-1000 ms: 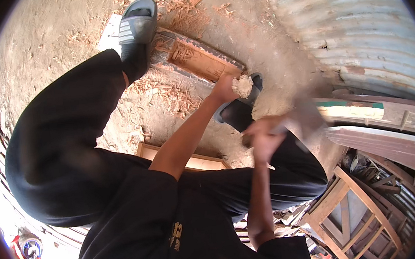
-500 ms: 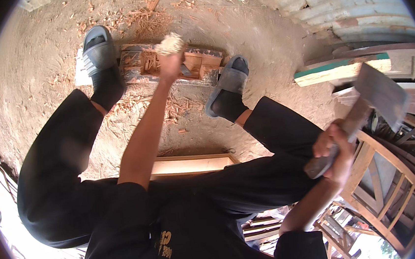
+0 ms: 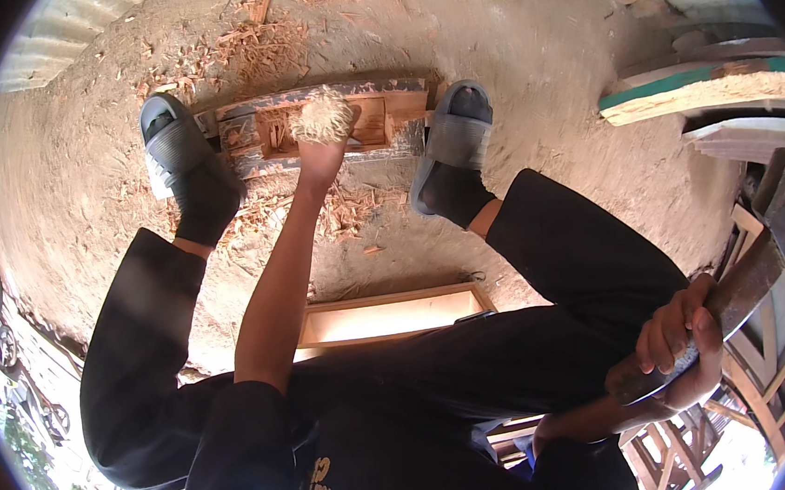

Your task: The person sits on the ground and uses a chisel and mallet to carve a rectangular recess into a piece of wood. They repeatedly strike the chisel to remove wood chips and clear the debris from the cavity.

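My left hand [image 3: 320,161] is wrapped round a chisel [image 3: 323,118], whose frayed, mushroomed wooden handle end sticks up above the fist. Its blade shows only slightly beside the hand, down in a recess of a wooden block [image 3: 406,104] on the ground. The block has dark, worn edges and a rectangular hollow with chips in it. Off to the right, my right hand [image 3: 681,343] grips the wooden handle of a hatchet [image 3: 749,285]. The hatchet's broad, dark metal head is raised near the right rim, well apart from the chisel.
My sandalled feet [image 3: 180,147] [image 3: 460,136] flank the block. Wood chips [image 3: 259,56] litter the dirt floor. Close to my lap lies a pale wooden box frame [image 3: 390,318]. Boards, one green-edged [image 3: 701,92], and wooden chair frames [image 3: 768,371] stand at the right.
The hatchet and my right hand have swung farther out to the right. My left hand keeps its hold on the chisel over the block. The whole view has shifted a little.
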{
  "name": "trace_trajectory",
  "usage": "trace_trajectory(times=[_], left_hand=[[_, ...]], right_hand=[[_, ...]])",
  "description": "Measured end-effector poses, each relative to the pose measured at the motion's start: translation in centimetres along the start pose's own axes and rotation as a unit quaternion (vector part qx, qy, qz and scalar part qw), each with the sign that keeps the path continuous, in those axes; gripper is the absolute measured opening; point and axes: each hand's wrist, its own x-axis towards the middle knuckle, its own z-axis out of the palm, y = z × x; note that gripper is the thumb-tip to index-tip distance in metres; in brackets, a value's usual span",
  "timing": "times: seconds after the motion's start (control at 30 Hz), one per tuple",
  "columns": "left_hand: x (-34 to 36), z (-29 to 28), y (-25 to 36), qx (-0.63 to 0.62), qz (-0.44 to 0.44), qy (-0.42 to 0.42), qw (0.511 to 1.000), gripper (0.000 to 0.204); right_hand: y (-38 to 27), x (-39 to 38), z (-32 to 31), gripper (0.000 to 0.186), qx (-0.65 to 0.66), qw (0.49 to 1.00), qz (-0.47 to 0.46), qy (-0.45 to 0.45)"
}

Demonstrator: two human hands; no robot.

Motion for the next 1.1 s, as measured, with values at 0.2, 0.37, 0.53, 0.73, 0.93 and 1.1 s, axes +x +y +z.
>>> trace_trajectory(times=[0.2,0.37,0.53,0.73,0.93,1.1], left_hand=[[0.7,-0.9,0.2,0.17,0.017,0.018,0.985,0.031],[-0.1,0.0,0.6,0.148,0.051,0.019,0.988,0.033],[-0.3,1.0,1.4,0.132,0.055,0.007,0.99,0.033],[1.0,-0.8,0.7,0.11,0.017,0.015,0.994,0.019],[-0.2,1.8,0.9,0.063,0.016,0.024,0.998,0.023],[0.3,1.4,-1.0,0.265,0.206,0.004,0.942,0.029]], right_hand=[[-0.4,0.2,-0.9,0.018,0.063,0.993,0.056,-0.086],[-0.3,0.3,-0.8,0.019,0.044,0.994,0.06,-0.082],[-0.1,0.3,-0.4,0.019,0.046,0.994,0.058,-0.079],[0.1,-0.1,0.0,0.018,0.041,0.997,0.054,-0.022],[0.3,-0.3,-0.1,0.017,0.053,0.997,0.056,-0.025],[0.4,-0.2,-0.3,0.017,0.065,0.995,0.062,-0.038]])
